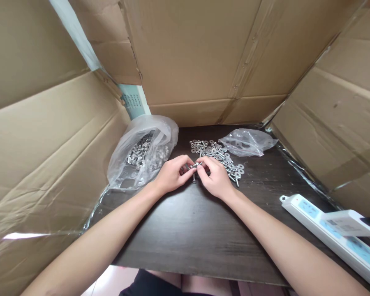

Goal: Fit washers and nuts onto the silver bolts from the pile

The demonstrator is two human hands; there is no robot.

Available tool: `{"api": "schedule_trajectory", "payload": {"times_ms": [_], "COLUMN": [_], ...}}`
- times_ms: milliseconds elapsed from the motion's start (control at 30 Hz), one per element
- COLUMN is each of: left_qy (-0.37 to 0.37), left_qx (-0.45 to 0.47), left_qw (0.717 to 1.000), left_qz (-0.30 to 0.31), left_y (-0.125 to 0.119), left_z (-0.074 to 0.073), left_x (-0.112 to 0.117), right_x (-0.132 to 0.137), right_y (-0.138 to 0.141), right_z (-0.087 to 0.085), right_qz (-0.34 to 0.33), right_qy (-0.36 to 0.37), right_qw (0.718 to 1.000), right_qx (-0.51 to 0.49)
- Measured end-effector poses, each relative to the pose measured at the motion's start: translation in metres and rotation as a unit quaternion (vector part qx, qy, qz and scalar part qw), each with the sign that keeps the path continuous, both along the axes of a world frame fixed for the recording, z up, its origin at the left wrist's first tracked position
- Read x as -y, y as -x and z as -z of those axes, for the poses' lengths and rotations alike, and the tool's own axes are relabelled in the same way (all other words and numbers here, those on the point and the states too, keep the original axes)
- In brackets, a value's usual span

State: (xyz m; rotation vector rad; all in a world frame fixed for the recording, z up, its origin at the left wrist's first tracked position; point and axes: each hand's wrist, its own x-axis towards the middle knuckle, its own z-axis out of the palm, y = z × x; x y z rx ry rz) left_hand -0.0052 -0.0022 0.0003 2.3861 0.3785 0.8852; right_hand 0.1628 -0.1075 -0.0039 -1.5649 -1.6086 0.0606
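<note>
My left hand (172,174) and my right hand (214,176) meet over the dark wooden table (197,230), fingertips pinched together on a small metal bolt (195,167). Its shank points down toward the table between my thumbs. Just beyond my right hand lies a loose pile of bolts and washers (217,154). A clear plastic bag of bolts (142,152) sits open to the left of my left hand.
An empty crumpled plastic bag (248,142) lies at the back right. A white power strip (333,230) runs along the table's right front edge. Cardboard walls (203,61) close in the table at the left, back and right.
</note>
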Motion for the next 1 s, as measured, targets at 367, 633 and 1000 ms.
{"api": "schedule_trajectory", "payload": {"times_ms": [367,633,1000], "left_qy": [0.008,0.002,-0.006], "left_qx": [0.002,-0.001,-0.002], "left_qw": [1.0,1.0,1.0], "left_qz": [-0.004,-0.008,-0.028], "left_y": [-0.0007,-0.0001,-0.0013], "left_z": [-0.0009,-0.001,-0.0002], "left_x": [0.0006,0.0014,0.0014], "right_x": [0.0012,0.0011,0.0019], "right_y": [0.0004,0.0015,0.0044], "right_z": [-0.0009,-0.0003,-0.0015], "right_qz": [-0.012,-0.012,-0.017], "right_qy": [0.006,-0.02,-0.079], "right_qw": [1.0,1.0,0.997], "right_qx": [-0.009,-0.009,0.01]}}
